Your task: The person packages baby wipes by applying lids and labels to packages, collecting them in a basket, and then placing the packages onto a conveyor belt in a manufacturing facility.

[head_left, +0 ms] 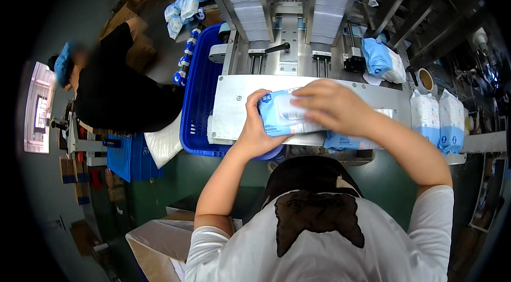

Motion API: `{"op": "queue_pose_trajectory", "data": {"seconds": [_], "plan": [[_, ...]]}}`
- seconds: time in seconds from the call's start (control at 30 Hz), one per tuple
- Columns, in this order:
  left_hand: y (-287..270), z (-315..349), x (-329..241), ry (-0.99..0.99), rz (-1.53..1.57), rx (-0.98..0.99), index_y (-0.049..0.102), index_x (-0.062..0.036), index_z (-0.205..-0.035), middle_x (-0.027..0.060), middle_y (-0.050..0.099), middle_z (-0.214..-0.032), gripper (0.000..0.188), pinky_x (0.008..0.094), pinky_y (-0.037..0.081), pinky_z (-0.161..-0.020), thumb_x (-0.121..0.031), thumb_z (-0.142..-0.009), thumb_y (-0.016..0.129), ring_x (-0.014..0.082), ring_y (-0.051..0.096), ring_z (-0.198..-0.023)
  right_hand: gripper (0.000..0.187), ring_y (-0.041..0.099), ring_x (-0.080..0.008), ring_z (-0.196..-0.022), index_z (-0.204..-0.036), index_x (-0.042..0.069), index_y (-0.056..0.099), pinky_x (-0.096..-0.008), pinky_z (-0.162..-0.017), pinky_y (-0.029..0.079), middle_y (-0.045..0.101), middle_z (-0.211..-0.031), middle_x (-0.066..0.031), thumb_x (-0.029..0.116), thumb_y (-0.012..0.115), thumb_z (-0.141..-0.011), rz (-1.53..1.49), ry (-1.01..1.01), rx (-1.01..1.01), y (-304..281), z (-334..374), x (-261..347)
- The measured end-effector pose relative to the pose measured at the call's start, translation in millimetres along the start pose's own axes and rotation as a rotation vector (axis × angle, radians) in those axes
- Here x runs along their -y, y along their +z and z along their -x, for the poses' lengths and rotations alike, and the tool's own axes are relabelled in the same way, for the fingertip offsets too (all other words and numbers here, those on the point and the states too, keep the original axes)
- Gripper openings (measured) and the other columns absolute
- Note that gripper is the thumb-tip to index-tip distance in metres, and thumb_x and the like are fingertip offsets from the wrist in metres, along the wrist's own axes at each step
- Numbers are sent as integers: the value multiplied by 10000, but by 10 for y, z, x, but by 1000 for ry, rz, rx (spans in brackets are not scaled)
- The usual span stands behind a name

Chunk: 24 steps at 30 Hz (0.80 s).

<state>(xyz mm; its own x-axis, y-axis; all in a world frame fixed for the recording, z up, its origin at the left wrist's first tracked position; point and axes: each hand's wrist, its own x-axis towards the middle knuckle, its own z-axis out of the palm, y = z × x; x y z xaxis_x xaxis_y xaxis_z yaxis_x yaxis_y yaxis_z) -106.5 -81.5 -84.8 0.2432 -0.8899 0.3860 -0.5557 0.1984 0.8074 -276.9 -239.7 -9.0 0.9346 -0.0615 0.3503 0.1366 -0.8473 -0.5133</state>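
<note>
"Green floor, steel machine frame, white plate before me. Next, the packet?"

"One, soft, blue and white, held by me over the plate's near part; all clock positions taken from it. Left hand: grasping its left end, thumb at the edge, fingers under the near side. Right hand: fingers extended across the pale lid, blurred; gripping or merely touching, I cannot tell."

"Surroundings?"

"Eleven and one o'clock: two tall white stacks, between metal rails. Two o'clock: one packet lying down. Three o'clock: two upright packets, side by side. Four o'clock: another blue packet, partly beneath my right forearm."

"Left side?"

"Nine o'clock: blue basket, one; beyond it, co-worker in black, one. Between seven and eight: cardboard carton, one, near my left elbow."
</note>
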Motion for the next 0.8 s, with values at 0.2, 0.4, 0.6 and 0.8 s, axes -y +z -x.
{"op": "queue_pose_trajectory", "data": {"seconds": [0.2,0.4,0.6,0.8], "plan": [[-45,95,132,-145,-338,132,57,-20,-1387,208,218,-1421,1202,432,193,-1105,-252,-522,858,389,194,-1341,380,498,-309,-1126,-1132,67,592,-413,-964,390,543,-1222,-119,159,655,-768,194,23,54,352,177,59],[-213,187,204,-201,-56,53,30,-11,-1418,218,139,-1461,1356,444,180,-1108,-328,-423,894,383,144,-1362,312,531,-280,-1076,-1055,73,628,-393,-930,416,585,-1133,-119,166,657,-759,36,195,3,224,-19,18],[-154,-19,152,-45,-234,87,176,-23,-1386,209,237,-1401,1207,441,261,-1065,-282,-440,880,379,241,-1303,642,460,-298,-1062,-1171,2,511,-383,-903,397,485,-1138,-122,264,757,-639,186,162,27,587,-257,81],[-102,8,301,-32,-208,122,309,-27,-1271,196,357,-1238,930,423,344,-985,-165,-496,805,378,356,-1169,628,428,-297,-999,-1083,45,507,-383,-859,353,458,-1051,-107,227,790,-553,68,242,17,690,-349,19]]}}
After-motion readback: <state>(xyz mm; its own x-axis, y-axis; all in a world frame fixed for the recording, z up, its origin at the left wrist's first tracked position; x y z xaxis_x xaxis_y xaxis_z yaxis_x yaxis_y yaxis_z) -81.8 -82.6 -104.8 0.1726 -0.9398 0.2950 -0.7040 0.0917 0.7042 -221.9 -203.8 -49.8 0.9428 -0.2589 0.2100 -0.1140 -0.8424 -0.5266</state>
